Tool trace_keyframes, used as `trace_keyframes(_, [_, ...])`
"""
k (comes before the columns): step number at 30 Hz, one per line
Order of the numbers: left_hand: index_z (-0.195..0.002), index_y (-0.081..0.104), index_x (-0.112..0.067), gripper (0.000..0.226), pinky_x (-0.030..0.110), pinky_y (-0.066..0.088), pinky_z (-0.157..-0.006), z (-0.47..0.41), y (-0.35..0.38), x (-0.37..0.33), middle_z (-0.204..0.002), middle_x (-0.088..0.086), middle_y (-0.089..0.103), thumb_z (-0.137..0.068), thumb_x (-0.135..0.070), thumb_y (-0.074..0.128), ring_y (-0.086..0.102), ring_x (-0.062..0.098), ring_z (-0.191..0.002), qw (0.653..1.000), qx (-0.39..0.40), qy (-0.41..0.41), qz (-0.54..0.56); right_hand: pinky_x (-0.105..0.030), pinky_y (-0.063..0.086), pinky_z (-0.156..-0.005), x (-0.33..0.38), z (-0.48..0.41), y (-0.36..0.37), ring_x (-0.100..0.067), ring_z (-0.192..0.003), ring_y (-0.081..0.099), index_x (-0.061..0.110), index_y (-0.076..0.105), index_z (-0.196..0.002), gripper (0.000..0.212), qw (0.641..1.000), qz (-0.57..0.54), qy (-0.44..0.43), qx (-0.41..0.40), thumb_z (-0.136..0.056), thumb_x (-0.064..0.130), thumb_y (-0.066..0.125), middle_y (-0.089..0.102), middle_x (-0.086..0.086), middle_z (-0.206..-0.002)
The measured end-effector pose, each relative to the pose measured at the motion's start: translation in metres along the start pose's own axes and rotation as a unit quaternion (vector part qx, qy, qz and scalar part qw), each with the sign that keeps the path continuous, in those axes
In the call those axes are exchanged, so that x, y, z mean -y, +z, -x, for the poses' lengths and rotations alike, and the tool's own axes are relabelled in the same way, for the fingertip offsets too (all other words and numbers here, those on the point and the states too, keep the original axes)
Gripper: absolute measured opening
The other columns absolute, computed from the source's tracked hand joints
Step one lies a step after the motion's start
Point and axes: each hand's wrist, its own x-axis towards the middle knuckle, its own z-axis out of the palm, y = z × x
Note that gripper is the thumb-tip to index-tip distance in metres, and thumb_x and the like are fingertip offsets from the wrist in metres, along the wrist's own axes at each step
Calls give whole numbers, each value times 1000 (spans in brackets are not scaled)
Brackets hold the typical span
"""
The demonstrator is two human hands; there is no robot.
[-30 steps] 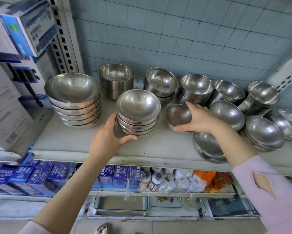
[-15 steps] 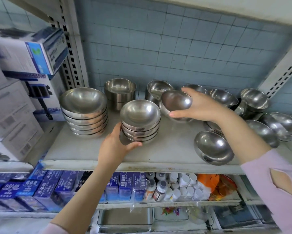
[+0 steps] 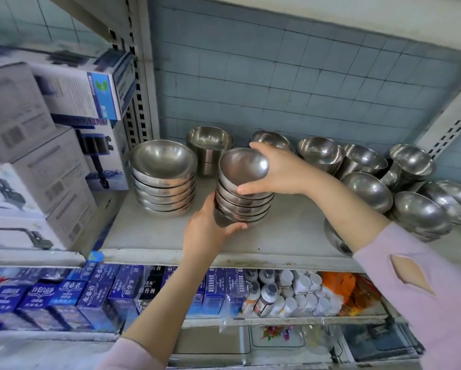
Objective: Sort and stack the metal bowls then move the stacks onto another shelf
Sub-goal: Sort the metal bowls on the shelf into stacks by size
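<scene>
Grey boxes (image 3: 37, 161) stack left; below, blue cartons (image 3: 93, 297) beside white bottles (image 3: 304, 292) (tightly packed).

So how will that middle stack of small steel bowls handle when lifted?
Polished, so the stack of small shiny steel bowls is probably slippery and rigid. Tall on a narrow base, it may tip sideways.
</scene>
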Motion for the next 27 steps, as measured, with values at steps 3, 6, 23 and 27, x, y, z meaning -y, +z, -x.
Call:
trace_keyframes(3, [-139,36,-27,99,35,51,-82,0,0,1,-111,1,68,-57,-63,79,61,24,-104,1000,1,-5,-5,-32,30,-117,-2,-1,3,-16,-148,28,28,20,-157,118,1000,-7,10,6,-63,64,82,25,7,-164])
trace_keyframes(6, [-138,37,-28,98,36,51,-81,1,-2,0,-110,1,69,-57,-62,79,61,24,-103,1000,3,-5,-5,-34,28,-119,-3,-4,5,-14,-150,26,32,19,-158,117,999,-11,4,32,-64,64,82,23,9,-164])
trace_keyframes(23, [-118,41,2,98,46,54,-73,35,-6,1,-99,18,66,-55,-67,66,62,39,-99,989,-128,-34,-70,-35,35,-109,-109,128,68,-6,-130,40,34,44,-145,73,887,-283,175,-319,-80,47,76,47,12,-142])
trace_keyframes(27, [-109,50,1,63,36,43,-82,68,17,-12,-102,15,58,-74,-46,72,53,33,-96,969,-196,91,-121,-50,38,-113,-159,162,83,-22,-141,38,31,35,-150,78,859,-276,249,-352,-84,43,74,36,3,-155])
